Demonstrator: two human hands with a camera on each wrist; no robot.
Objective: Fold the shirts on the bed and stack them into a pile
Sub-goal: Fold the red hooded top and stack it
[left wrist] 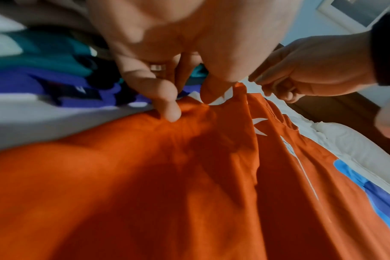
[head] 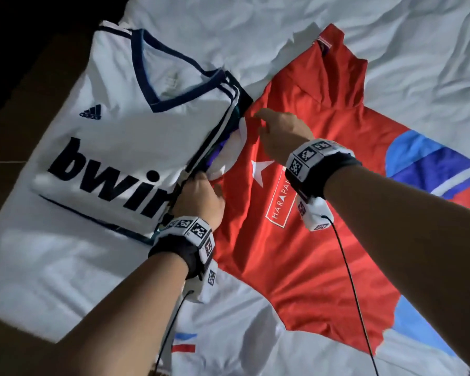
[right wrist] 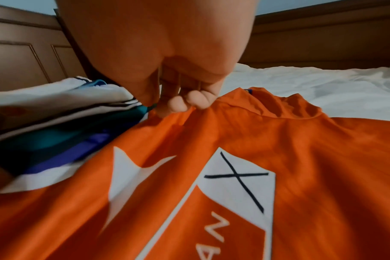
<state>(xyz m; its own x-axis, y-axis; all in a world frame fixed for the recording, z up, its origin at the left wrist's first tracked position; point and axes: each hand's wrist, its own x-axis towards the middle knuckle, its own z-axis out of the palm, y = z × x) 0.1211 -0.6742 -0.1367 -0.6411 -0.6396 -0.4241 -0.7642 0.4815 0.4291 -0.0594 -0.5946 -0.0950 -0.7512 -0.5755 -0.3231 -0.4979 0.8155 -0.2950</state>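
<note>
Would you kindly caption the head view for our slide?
Both hands, left hand and right hand, pinch the red shirt beside the folded pile.

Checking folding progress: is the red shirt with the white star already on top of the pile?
No, the red shirt with the white star lies spread beside the pile topped by the folded white jersey.

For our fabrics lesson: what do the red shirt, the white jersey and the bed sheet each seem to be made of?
Red shirt: probably thin synthetic sports fabric; it has a slight sheen and fine soft folds, and the logo looks printed.
White jersey: likely smooth polyester knit, with a navy ribbed-looking V-collar and flat printed lettering.
Bed sheet: seems matt woven cotton or a blend; it holds many crisp creases.
</note>
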